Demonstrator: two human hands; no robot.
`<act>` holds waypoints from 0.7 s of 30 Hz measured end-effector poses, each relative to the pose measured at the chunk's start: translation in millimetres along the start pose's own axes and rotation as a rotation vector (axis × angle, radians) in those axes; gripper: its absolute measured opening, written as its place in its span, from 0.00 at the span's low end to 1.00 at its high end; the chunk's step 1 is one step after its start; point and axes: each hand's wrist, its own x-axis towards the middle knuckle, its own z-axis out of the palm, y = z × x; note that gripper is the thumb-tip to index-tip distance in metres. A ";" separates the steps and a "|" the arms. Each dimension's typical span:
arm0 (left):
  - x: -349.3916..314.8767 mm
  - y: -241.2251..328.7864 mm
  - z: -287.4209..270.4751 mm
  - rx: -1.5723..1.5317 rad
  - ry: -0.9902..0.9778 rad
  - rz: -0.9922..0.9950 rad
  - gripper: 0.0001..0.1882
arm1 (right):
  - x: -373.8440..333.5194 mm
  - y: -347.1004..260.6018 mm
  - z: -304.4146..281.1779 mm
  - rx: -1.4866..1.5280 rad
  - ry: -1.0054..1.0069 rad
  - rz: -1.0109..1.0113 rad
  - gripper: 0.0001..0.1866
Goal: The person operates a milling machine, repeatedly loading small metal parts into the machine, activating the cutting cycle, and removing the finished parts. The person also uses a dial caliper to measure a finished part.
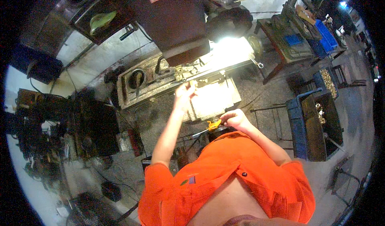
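Note:
My left hand (185,94) reaches forward to the front edge of a metal machine bed (150,91). Its fingers are bent together at the small fixture (191,71); what they grip, if anything, is too small to make out. Close to my waist, my right hand (237,120) has its fingers curled at an orange-yellow tool (214,125) with a thin pale rod pointing left. It seems to hold the tool by its right end. Between my hands a plate (208,102) below the bed is washed out by bright light.
A dark machine head (178,21) hangs over the bed, beside a glaring lamp (232,47). A wrench (258,63) lies at the bed's right end. To the right stand a blue bin (296,123) and a blue crate of small parts (319,83). A metal table (288,45) is farther back.

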 end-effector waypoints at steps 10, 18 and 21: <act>81.8 29.3 10.7 1.505 0.209 0.244 0.13 | -37.5 58.0 -56.4 -0.111 0.254 0.070 0.16; 93.4 12.3 7.4 1.686 0.106 0.263 0.16 | -47.9 51.3 -66.0 -0.267 0.327 0.104 0.19; 96.7 8.3 6.5 1.640 0.123 0.201 0.17 | -49.3 45.9 -62.7 -0.316 0.323 0.091 0.19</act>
